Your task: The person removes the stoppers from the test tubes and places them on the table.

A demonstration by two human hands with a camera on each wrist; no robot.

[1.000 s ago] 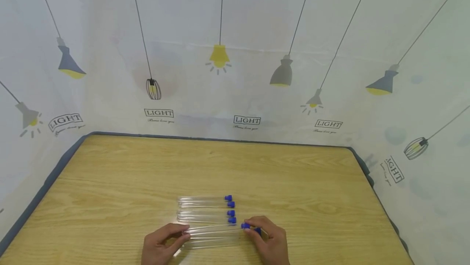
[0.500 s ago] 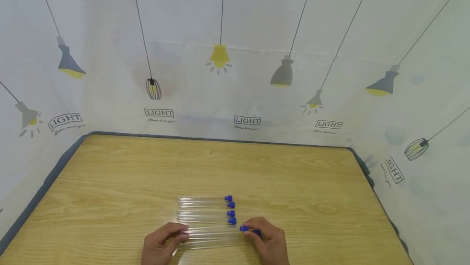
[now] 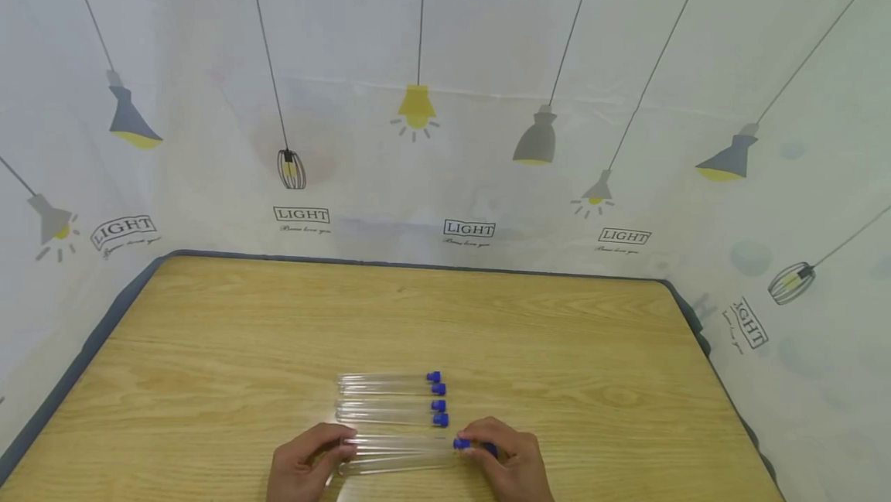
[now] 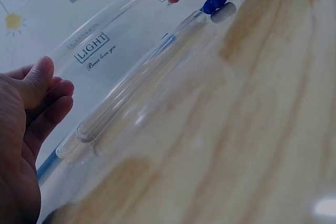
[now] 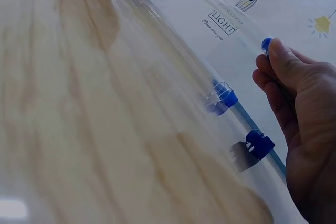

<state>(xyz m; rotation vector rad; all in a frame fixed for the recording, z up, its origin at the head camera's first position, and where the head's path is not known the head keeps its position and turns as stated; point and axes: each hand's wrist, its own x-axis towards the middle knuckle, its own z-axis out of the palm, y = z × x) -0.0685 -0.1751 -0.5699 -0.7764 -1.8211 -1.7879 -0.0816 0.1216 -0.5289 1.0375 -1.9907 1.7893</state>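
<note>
Lower centre: the left grip point(image 3: 309, 457) pinches a tube point(image 3: 404, 444), likely steadying it; the right grip point(image 3: 511, 459) pinches a cap point(image 3: 460, 445).

Head view: left hand point(image 3: 309, 462) cropped below at seven o'clock, covering one end of held tube point(image 3: 400, 442), loose blue cap point(image 3: 492, 449) partly behind right hand point(image 3: 506, 457) at five-thirty, script point(image 3: 132, 244) at nine blurred
</note>
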